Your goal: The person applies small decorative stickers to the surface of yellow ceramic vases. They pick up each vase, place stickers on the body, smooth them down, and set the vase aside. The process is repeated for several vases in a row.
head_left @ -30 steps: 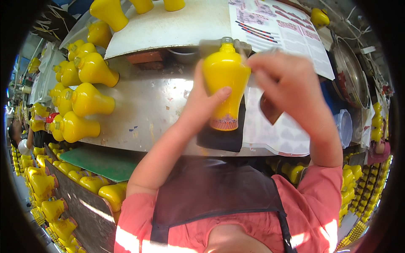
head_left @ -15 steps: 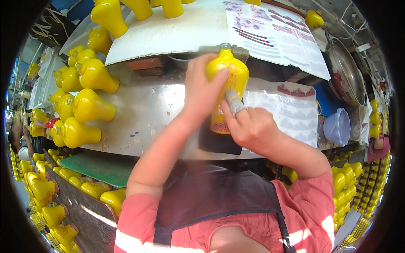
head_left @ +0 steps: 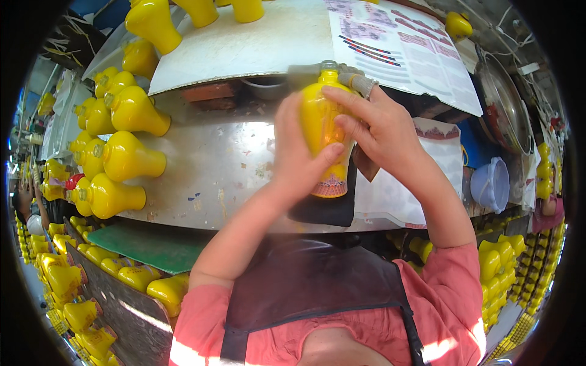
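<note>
1. Gripping the yellow bottle (head_left: pixel 322 128) from its left side, the left hand (head_left: pixel 293 152) is clamped around the body, with the thumb across the smooth, glossy front.
2. The right hand (head_left: pixel 381 131) lays its fingertips on the bottle's rounded shoulder; its forefinger and thumb are apart, and I cannot tell how firmly they press. Beside its fingers is a rough grey piece (head_left: pixel 366 84), and below the palm shows a flat, pointed brown piece (head_left: pixel 365 163).
3. The bottle is between both hands, its clear neck ring (head_left: pixel 329 64) pointing away from the person and its base, with a fine pink pattern, nearest. The body is wide at the shoulder and narrows downward.
4. Under the base is a soft-looking black pad (head_left: pixel 329 212), upon a shiny metal tabletop (head_left: pixel 213 155) with small flecks.
5. To the right there is a thin white sheet (head_left: pixel 436 171) with scalloped prints, and then a round, pale blue bucket (head_left: pixel 490 186).
6. To the left, glossy yellow bottles (head_left: pixel 134 155) lie on their sides, close together.
7. Farther away are a reddish brick (head_left: pixel 210 91), rough and rectangular, a flat white board (head_left: pixel 250 46) and a printed sheet (head_left: pixel 403 55) with curved dark strips.
</note>
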Demonstrator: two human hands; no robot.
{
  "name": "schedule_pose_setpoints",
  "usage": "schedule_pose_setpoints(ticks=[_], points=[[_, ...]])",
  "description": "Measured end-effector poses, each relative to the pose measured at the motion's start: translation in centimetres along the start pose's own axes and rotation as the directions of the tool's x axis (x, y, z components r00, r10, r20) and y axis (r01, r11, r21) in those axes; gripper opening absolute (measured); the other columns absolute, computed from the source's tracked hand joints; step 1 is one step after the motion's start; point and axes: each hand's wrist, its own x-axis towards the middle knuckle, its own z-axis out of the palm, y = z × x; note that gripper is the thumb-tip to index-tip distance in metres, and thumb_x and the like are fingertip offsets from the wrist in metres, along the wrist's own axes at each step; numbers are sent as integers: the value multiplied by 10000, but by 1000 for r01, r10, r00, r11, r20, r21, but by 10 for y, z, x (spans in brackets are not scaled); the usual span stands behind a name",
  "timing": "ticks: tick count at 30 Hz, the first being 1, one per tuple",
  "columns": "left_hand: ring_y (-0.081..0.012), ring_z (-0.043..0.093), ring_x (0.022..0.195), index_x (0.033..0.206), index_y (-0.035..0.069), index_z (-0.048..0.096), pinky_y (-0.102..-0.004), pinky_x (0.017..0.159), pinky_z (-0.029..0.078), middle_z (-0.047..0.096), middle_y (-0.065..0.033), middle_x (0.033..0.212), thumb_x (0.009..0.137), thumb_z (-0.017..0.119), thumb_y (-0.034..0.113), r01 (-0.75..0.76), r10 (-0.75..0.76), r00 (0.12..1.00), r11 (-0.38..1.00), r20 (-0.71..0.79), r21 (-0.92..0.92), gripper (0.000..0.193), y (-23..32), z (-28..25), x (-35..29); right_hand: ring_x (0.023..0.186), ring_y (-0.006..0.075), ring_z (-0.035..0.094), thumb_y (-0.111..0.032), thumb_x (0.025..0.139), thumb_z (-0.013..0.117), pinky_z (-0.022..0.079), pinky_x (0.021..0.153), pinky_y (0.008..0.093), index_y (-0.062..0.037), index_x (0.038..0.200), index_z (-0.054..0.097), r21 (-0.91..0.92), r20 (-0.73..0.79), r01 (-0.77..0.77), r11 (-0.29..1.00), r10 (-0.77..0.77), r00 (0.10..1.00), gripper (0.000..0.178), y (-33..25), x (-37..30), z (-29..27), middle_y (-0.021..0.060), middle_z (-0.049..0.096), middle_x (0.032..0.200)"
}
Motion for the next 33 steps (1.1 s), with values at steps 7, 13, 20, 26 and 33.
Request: schedule_pose_setpoints(ticks=[7, 13, 20, 26, 33], points=[[-456, 327, 1435, 1569, 3, 252, -534, 1211, 266, 328, -261, 1547, 834, 778, 404, -10, 10, 1000, 999, -2, -32, 989, 1, -2, 0, 759, 224, 592, -219, 938, 697, 489, 700, 344, -238, 1402, 659, 232, 117, -174, 957, 150, 982, 466, 2, 5, -15, 99, 535, 873], [-468, 361, 1395, 1546, 48, 381, -550, 1185, 285, 365, -264, 1525, 927, 667, 475, -222, 199, 973, 946, 117, 235, 805, 5, -23, 20, 780, 266, 640, -322, 933, 682, 521, 729, 376, -246, 1436, 610, 176, 193, -219, 960, 185, 964, 513, 3, 0, -15, 137, 564, 908], [-457, 377, 1391, 1543, 49, 402, -538, 1181, 297, 395, -264, 1508, 955, 610, 520, -245, 227, 967, 955, 116, 165, 782, 3, -26, 27, 773, 233, 642, -382, 884, 724, 524, 759, 359, -98, 1522, 488, 454, 190, -357, 816, 303, 934, 737, 6, -7, -6, 163, 615, 1046], [-415, 323, 1467, 1603, 27, 238, -490, 1227, 270, 311, -234, 1579, 961, 621, 428, 34, -21, 993, 994, 119, -106, 848, -11, -19, 2, 829, 225, 685, -352, 800, 819, 543, 809, 351, -99, 1610, 333, 322, 169, -404, 856, 368, 915, 978, 7, -39, 12, 201, 608, 1220], [-276, 375, 1445, 1663, 128, 125, -421, 1174, 359, 260, -133, 1642, 1022, 602, 377, 234, -158, 968, 853, 197, -467, 837, -20, -13, -17, 834, 200, 684, -288, 797, 795, 546, 824, 337, -108, 1629, 304, 496, 194, -466, 733, 429, 882, 983, 6, -53, 18, 236, 525, 1469]])
